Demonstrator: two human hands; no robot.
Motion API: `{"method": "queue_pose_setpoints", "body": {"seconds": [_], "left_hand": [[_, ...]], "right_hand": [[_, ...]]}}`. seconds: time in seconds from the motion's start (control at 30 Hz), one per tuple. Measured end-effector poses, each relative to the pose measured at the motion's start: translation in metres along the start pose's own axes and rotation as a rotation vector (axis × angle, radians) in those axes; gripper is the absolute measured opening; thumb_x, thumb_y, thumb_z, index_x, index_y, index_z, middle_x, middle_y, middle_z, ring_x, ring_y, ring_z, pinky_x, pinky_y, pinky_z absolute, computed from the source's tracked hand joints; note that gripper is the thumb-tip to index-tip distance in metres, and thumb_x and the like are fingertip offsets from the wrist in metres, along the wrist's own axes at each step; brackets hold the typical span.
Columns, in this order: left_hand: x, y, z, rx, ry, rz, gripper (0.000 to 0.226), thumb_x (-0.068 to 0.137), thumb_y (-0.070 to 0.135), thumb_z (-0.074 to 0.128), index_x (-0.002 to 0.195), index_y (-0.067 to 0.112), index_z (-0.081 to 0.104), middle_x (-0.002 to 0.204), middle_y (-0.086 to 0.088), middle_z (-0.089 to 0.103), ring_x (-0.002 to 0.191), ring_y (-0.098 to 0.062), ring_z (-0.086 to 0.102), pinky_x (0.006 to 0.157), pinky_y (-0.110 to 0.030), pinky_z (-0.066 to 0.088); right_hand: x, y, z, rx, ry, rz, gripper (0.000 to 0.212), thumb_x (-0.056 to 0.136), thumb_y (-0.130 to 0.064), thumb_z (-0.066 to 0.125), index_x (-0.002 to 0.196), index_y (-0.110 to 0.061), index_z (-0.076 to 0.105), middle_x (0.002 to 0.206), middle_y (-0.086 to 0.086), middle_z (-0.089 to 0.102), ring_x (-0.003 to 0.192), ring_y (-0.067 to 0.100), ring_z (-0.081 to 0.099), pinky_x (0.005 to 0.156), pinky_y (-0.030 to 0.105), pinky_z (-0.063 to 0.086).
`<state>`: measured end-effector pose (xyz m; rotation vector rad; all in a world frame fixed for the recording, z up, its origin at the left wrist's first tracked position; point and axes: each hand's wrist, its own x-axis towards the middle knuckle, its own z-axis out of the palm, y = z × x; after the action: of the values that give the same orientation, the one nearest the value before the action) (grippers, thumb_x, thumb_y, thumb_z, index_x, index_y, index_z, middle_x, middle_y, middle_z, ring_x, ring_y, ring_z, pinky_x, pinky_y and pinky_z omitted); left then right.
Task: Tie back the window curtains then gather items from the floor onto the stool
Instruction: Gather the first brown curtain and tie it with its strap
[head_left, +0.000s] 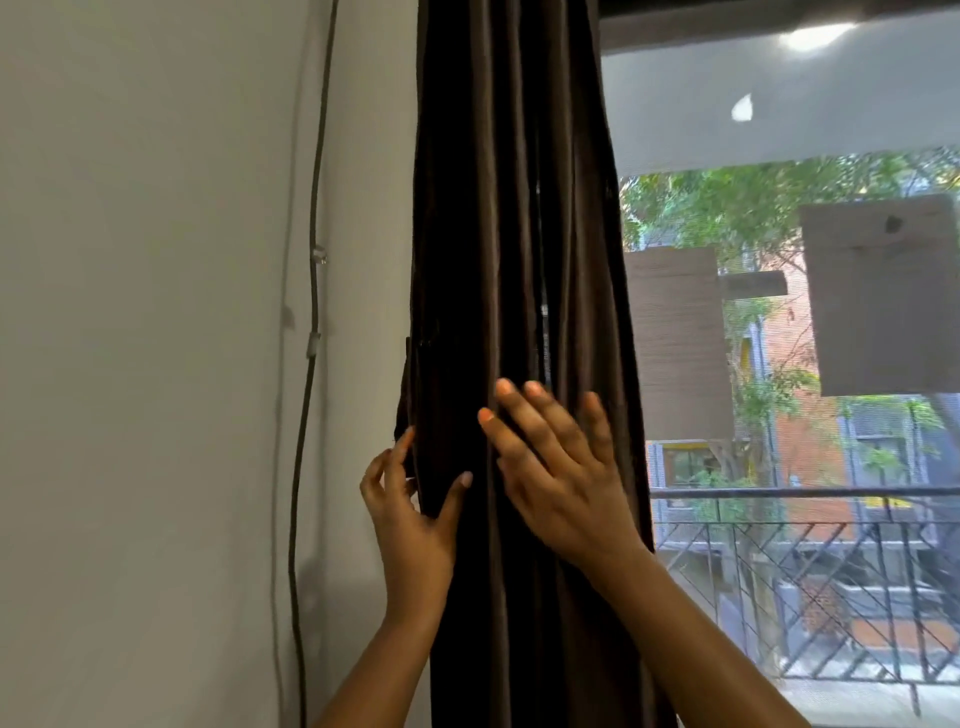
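Observation:
A dark brown curtain (514, 208) hangs bunched in folds at the left edge of the window (779, 312). My left hand (410, 514) is at the curtain's left edge, thumb in front of the fabric and fingers curled around its side near a dark tie-back piece (404, 415) by the wall. My right hand (556, 478) lies flat on the front of the folds with its fingers spread. No stool and no floor items are in view.
A grey cable (311, 312) runs down the white wall (156, 364) left of the curtain, held by small clips. Through the window screen I see a balcony railing (831, 571), trees and brick buildings.

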<state>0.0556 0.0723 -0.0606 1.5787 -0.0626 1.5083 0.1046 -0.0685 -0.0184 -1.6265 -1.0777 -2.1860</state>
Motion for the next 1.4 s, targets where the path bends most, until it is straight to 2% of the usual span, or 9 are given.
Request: {"method": "queue_pose_setpoints", "body": {"seconds": [0.1, 0.23, 0.33, 0.43, 0.6, 0.83, 1.03, 1.27, 1.4], "left_hand": [[0.003, 0.008, -0.005, -0.047, 0.067, 0.004, 0.065, 0.081, 0.02, 0.072, 0.137, 0.032, 0.043, 0.13, 0.005, 0.035, 0.098, -0.006, 0.059, 0.075, -0.008, 0.05], [0.007, 0.012, -0.011, 0.016, 0.09, -0.002, 0.029, 0.082, 0.023, 0.072, 0.106, 0.031, 0.059, 0.119, 0.005, 0.043, 0.081, -0.007, 0.064, 0.064, -0.008, 0.05], [0.015, 0.012, -0.014, 0.119, 0.059, 0.011, 0.019, 0.083, 0.023, 0.072, 0.099, 0.02, 0.062, 0.117, -0.002, 0.049, 0.075, -0.003, 0.06, 0.065, -0.003, 0.047], [0.029, 0.019, -0.012, 0.34, 0.02, 0.072, 0.029, 0.086, 0.034, 0.068, 0.103, 0.011, 0.067, 0.119, -0.001, 0.048, 0.073, 0.001, 0.053, 0.057, -0.004, 0.041], [0.063, 0.05, -0.001, 0.808, 0.084, 0.398, 0.03, 0.09, 0.042, 0.06, 0.103, 0.017, 0.07, 0.093, -0.005, 0.058, 0.085, -0.02, 0.055, 0.071, -0.03, 0.033], [0.065, 0.086, 0.003, 0.527, 0.041, 0.294, 0.02, 0.095, 0.03, 0.056, 0.105, 0.017, 0.067, 0.094, 0.002, 0.072, 0.079, -0.014, 0.067, 0.061, -0.013, 0.038], [0.051, 0.097, -0.002, 0.17, -0.064, 0.094, 0.015, 0.089, 0.022, 0.065, 0.103, 0.02, 0.06, 0.087, 0.004, 0.072, 0.072, -0.008, 0.068, 0.069, -0.033, 0.06], [0.029, 0.101, -0.01, -0.043, -0.134, -0.011, 0.024, 0.083, 0.017, 0.073, 0.106, 0.015, 0.07, 0.083, 0.004, 0.074, 0.075, -0.005, 0.071, 0.061, -0.019, 0.057], [0.014, 0.101, -0.011, -0.111, -0.112, 0.012, 0.017, 0.082, 0.017, 0.073, 0.099, 0.017, 0.073, 0.081, 0.009, 0.073, 0.074, -0.001, 0.07, 0.059, -0.014, 0.054]], "right_hand": [[0.018, -0.008, -0.003, 0.078, -0.147, -0.132, 0.04, 0.096, -0.042, 0.043, 0.13, -0.024, 0.054, 0.147, 0.005, 0.04, 0.139, 0.022, 0.031, 0.113, 0.052, 0.017], [0.027, -0.002, -0.002, 0.043, -0.272, -0.009, 0.038, 0.093, -0.044, 0.041, 0.089, -0.019, 0.069, 0.114, 0.002, 0.066, 0.12, 0.023, 0.053, 0.113, 0.049, 0.017], [0.018, 0.009, -0.003, -0.014, -0.221, 0.206, 0.028, 0.087, -0.032, 0.054, 0.107, -0.015, 0.064, 0.133, 0.01, 0.054, 0.124, 0.028, 0.046, 0.11, 0.048, 0.026], [0.016, 0.013, -0.01, -0.013, -0.204, 0.434, 0.058, 0.081, -0.031, 0.064, 0.133, -0.014, 0.046, 0.145, 0.015, 0.038, 0.131, 0.032, 0.037, 0.104, 0.046, 0.037], [0.026, 0.014, -0.011, -0.016, -0.216, 0.581, 0.082, 0.08, -0.035, 0.07, 0.146, -0.014, 0.026, 0.105, 0.006, 0.063, 0.102, 0.026, 0.057, 0.088, 0.044, 0.042], [0.018, 0.01, -0.011, 0.008, -0.062, 0.493, 0.027, 0.087, -0.027, 0.059, 0.111, -0.012, 0.06, 0.092, 0.005, 0.064, 0.082, 0.024, 0.059, 0.069, 0.034, 0.042], [0.024, -0.006, -0.026, 0.279, -0.073, 0.45, 0.023, 0.091, -0.018, 0.055, 0.112, -0.011, 0.062, 0.091, 0.003, 0.063, 0.075, 0.019, 0.06, 0.06, 0.036, 0.054], [0.03, -0.021, -0.043, 0.614, -0.015, 0.597, 0.029, 0.089, -0.013, 0.063, 0.118, -0.016, 0.066, 0.089, -0.008, 0.059, 0.073, 0.003, 0.057, 0.066, 0.012, 0.05], [0.027, -0.035, -0.047, 0.697, 0.007, 0.642, 0.033, 0.089, -0.008, 0.062, 0.12, -0.017, 0.064, 0.087, -0.008, 0.058, 0.077, 0.003, 0.058, 0.069, 0.013, 0.05]]}}
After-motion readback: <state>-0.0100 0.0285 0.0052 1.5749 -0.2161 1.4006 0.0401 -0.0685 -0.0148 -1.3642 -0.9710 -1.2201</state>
